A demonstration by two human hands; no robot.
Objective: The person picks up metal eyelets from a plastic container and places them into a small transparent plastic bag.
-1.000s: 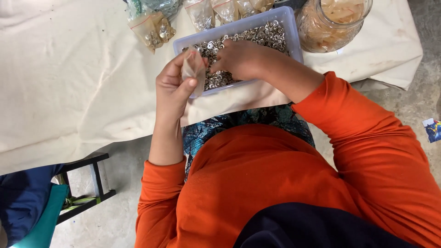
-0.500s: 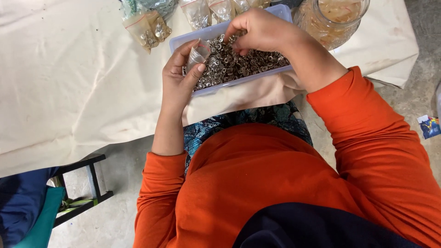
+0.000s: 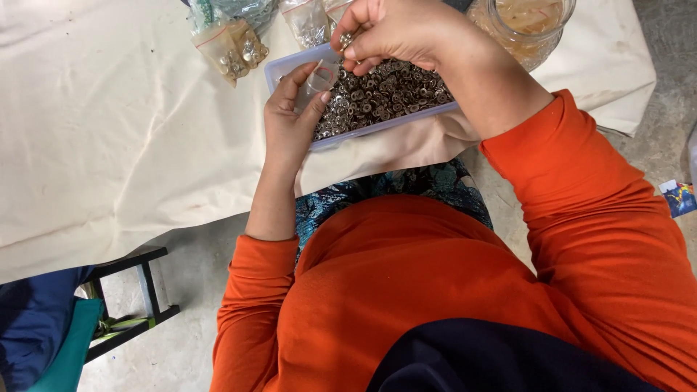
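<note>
A shallow pale-blue plastic tray [image 3: 287, 67] full of small silvery metal buttons [image 3: 385, 91] rests on a cream cloth. My left hand [image 3: 290, 123] holds a small clear plastic bag [image 3: 319, 76] over the tray's left end. Above the tray's middle, my right hand [image 3: 396, 29] is raised with its fingers pinched on several buttons [image 3: 347, 38] close to the bag's mouth. Both arms wear orange sleeves.
Several small clear bags with metal pieces [image 3: 232, 47] lie behind the tray. A glass jar [image 3: 523, 25] stands at the back right. The cream cloth [image 3: 116, 138] covers the table. A dark stool frame [image 3: 138, 290] and blue-green fabric [image 3: 43, 341] sit lower left on the concrete floor.
My right hand has lifted out of the tray with a pinch of buttons and come toward the bag. The view has shifted closer to the tray.
</note>
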